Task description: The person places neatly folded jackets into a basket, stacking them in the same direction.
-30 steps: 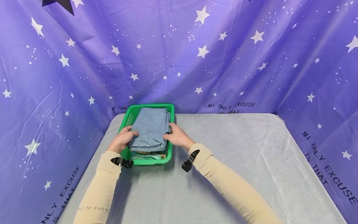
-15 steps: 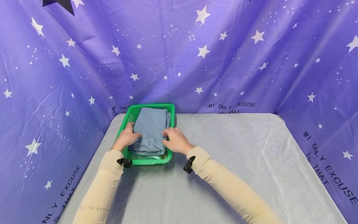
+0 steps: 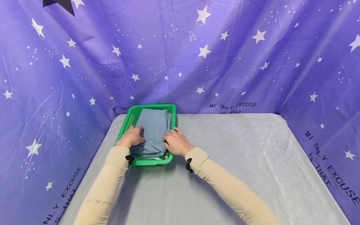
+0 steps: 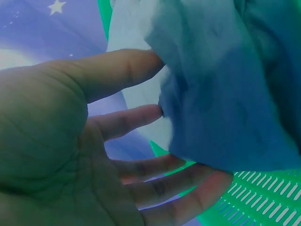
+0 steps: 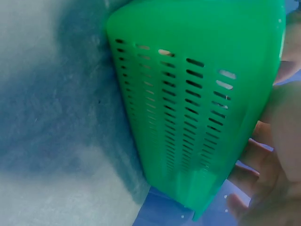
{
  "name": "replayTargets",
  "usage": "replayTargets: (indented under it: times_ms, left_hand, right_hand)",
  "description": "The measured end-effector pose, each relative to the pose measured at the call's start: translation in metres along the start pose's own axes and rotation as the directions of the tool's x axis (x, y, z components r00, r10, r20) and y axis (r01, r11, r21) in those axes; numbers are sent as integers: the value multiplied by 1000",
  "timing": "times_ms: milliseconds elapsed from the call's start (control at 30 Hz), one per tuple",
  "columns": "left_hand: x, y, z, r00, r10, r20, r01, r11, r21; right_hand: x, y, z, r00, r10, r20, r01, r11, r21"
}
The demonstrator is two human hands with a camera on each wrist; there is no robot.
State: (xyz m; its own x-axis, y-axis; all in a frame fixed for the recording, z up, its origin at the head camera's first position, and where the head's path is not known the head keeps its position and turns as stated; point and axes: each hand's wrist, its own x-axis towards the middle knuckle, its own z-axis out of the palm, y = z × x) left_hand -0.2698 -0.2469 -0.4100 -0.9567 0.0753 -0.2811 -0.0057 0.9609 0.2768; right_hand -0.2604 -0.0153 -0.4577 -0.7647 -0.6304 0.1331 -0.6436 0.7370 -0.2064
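Observation:
A folded blue-grey garment [image 3: 154, 128] lies in a green plastic basket [image 3: 152, 162], on top of other folded cloth of which only a thin strip shows at the near end. My left hand [image 3: 131, 137] reaches over the basket's left side and touches the garment's left edge. In the left wrist view, the thumb and fingers [image 4: 127, 122] are spread, tips against the cloth [image 4: 216, 94]. My right hand [image 3: 177, 142] is over the right rim, its fingertips at the garment's right edge. In the right wrist view, the basket wall [image 5: 188, 103] partly hides loosely bent fingers [image 5: 258, 155].
The basket stands at the back left of a table covered with grey cloth [image 3: 225, 156]. Purple curtains with white stars [image 3: 180, 56] hang behind and at both sides, close to the basket's far end.
The garment has come down over the near end, covering more of the cloth below. My left hand has shifted right, further over the garment; my right hand has come slightly nearer, its fingers more bent.

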Motion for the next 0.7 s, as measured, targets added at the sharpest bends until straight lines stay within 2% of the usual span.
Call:
replayTargets:
  times_ms: [167,367,533,700]
  left_hand:
    - [4,1,1,1000,-4,17,3,999,45]
    - [7,3,1,999,6,33,-8,998,59]
    - [4,6,3,1000,1,21,-3,997,83]
    - [-6,15,4,1000,23,-9,-22,996,91]
  right_hand:
    - [1,1,2,999,-43,-14,42,999,-30]
    - [2,1,2,999,-41,19,41,999,-28]
    - [1,2,1,999,-27,19,26,998,59]
    - [-6,6,-4,998,-18,-64,30,981,190]
